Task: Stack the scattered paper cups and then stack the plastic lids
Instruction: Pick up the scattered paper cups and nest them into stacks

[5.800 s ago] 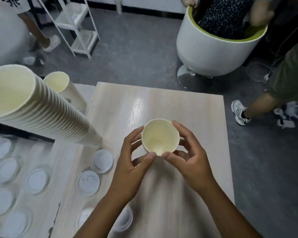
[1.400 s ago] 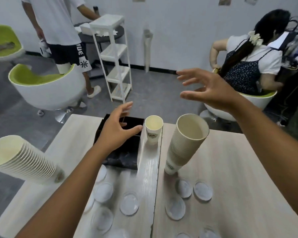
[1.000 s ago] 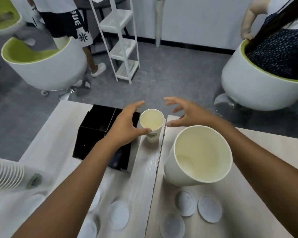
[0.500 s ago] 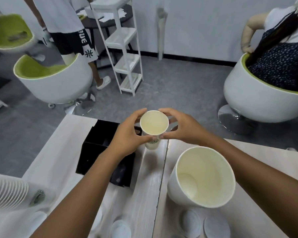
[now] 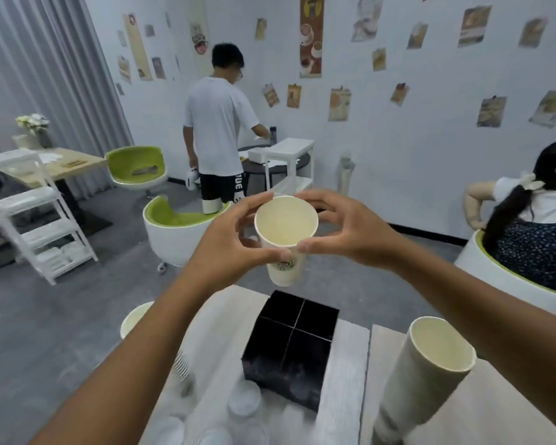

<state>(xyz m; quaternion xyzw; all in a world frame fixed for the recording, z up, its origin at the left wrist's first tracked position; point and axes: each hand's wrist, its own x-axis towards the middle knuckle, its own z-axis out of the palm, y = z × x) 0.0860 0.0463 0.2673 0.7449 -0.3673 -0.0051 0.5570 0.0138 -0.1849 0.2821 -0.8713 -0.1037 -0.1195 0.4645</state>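
Now the left hand (image 5: pixel 228 248) and the right hand (image 5: pixel 353 232) both hold one paper cup (image 5: pixel 284 236) up in the air, fingers curled round its rim. This grip on the cup is snug. The cup hangs past the far edge of the tabletop (image 5: pixel 347 374), above the black box (image 5: pixel 289 351). At 4 o'clock a tall cup stack (image 5: pixel 424 380) leans, well apart. At 6 o'clock blurry plastic lids (image 5: pixel 243 403) lie flat.
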